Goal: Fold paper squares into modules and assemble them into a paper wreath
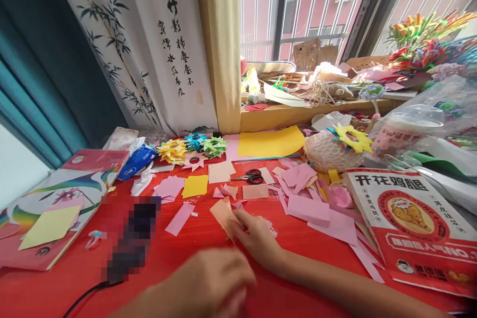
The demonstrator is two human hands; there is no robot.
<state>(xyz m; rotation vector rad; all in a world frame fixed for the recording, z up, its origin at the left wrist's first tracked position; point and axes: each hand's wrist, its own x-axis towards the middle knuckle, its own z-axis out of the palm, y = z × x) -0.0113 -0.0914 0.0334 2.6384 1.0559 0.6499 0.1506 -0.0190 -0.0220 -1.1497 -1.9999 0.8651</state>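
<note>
The red bench (179, 253) is covered with many paper pieces. At the right lies a big red and white packet (413, 228), at the left a colourful paper pad (55, 203). The right hand (257, 238) rests on the bench near the middle, and its fingers (238, 226) pinch a peach paper piece (222, 212) by its edge. The left hand (212, 283) is low and blurred; I cannot tell how its fingers are. Black scissors (249, 176) lie behind, well apart.
</note>
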